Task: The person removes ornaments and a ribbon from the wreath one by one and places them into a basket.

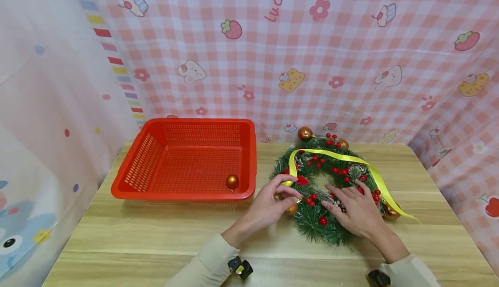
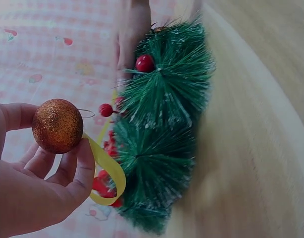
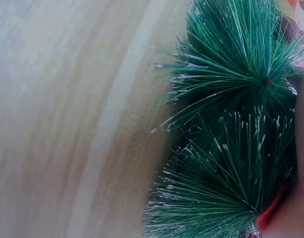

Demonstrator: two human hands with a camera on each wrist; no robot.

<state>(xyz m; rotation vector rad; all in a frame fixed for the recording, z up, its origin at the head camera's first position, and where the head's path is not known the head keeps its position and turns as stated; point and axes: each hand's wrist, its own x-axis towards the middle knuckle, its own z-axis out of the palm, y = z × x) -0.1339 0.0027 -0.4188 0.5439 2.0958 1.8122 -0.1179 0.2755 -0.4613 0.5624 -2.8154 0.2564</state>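
A glittery copper-orange bauble (image 2: pixel 58 126) with a thin wire loop sits between the thumb and fingers of my left hand (image 1: pixel 269 204), at the wreath's left edge. The green Christmas wreath (image 1: pixel 317 226) lies on the table, with red berries (image 1: pixel 322 221) and pinecones. My right hand (image 1: pixel 360 212) rests on its lower right part, fingers spread over the needles. A yellow ribbon (image 1: pixel 335 153) runs from beside the left fingers over the wreath's top to the table at right. Whether those fingers pinch it I cannot tell. The right wrist view mostly shows needles (image 3: pixel 231 148).
Left of the wreath stands a red plastic basket (image 1: pixel 128 187) holding one shiny bauble (image 1: pixel 232 181). Other baubles lie at the wreath's rim, one at the top (image 1: pixel 305 133) and one at the right (image 1: pixel 391 211). A checked cloth (image 1: pixel 249 48) hangs behind the wooden table (image 1: pixel 156 243).
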